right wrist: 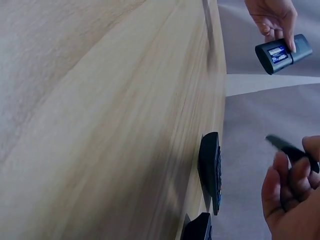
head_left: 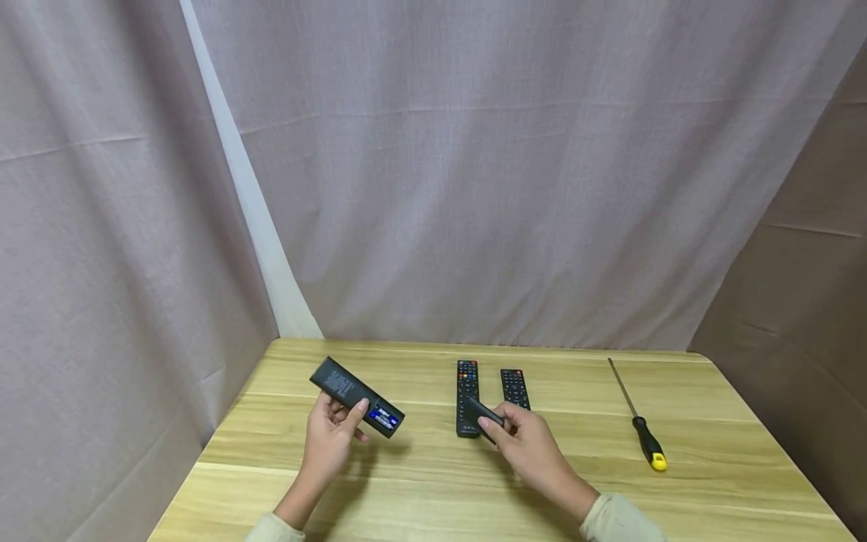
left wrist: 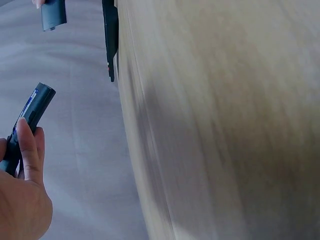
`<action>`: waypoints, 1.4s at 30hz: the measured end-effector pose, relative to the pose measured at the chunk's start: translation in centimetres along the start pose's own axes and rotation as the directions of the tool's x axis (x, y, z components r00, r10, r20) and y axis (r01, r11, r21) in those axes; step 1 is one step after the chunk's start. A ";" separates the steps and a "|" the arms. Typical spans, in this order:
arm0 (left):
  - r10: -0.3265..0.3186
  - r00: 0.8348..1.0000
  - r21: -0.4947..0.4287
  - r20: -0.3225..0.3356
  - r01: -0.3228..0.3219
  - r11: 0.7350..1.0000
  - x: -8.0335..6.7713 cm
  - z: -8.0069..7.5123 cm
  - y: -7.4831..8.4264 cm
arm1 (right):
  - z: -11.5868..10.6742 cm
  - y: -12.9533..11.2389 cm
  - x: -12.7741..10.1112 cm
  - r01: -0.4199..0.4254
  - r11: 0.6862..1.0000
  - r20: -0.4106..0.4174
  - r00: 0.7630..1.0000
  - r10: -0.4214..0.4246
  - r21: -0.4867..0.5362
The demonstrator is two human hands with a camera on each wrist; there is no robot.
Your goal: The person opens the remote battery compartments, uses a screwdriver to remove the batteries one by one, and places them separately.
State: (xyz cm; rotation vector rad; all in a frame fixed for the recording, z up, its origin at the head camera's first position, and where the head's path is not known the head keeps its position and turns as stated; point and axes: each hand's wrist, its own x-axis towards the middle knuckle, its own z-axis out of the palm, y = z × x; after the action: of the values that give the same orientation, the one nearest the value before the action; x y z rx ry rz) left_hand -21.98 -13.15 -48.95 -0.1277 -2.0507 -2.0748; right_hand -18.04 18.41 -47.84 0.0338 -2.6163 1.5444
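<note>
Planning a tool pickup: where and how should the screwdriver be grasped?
Likely best around the middle of the screwdriver's black handle, from above and the near side, with the right hand once it frees itself of the black cover. The handle is much thicker than the thin shaft, which points away; its yellow end faces the person.

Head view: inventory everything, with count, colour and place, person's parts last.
Held remote: 1, black, in the left hand
Batteries: count unclear, blue, in the held remote's bay
Battery cover: 1, black, in the right hand
Flat remotes: 2, black, on the table near the right hand
Screwdriver: 1, black and yellow handle, table's right side
Table: 1, light wood, under the hands
Curtains: count unclear, mauve-grey, behind and beside the table
White strip: 1, white, behind the table's left
Sleeves: 2, pale, bottom of the picture
Left hand, right hand: 1 each, bare, above the table
</note>
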 end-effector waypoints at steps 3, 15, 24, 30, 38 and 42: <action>-0.005 1.000 0.001 -0.003 0.005 1.000 0.0 0.0 0.0 | 0.2 -0.1 0.0 0.005 1.000 -0.028 1.000 -0.005 -0.015; -0.011 1.000 0.006 -0.013 0.011 1.000 0.2 -0.4 0.2 | 1.6 -0.7 0.6 0.094 0.990 -0.053 0.994 -0.100 -0.105; -0.005 1.000 0.016 -0.017 0.005 1.000 0.2 -0.5 0.2 | 3.9 -1.7 1.2 0.237 0.915 0.024 0.970 -0.242 -0.327; -0.015 1.000 0.009 -0.016 0.015 1.000 0.2 -0.5 0.1 | 6.2 -1.9 1.3 0.475 0.727 0.169 0.874 -0.456 -0.496; -0.019 1.000 0.007 -0.020 0.019 1.000 0.4 -0.5 0.2 | 8.5 -1.9 1.6 0.660 0.433 0.365 0.724 -0.586 -0.614; -0.020 1.000 0.009 -0.021 0.020 1.000 0.4 -0.6 0.1 | 8.8 -1.8 1.3 0.674 0.373 0.416 0.709 -0.570 -0.638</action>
State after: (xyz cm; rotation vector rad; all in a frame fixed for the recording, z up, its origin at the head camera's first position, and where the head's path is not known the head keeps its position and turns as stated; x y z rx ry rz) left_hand -22.32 -13.83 -48.74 -0.0836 -2.0570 -2.0691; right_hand -19.89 9.88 -50.31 0.9680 -2.5933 0.1209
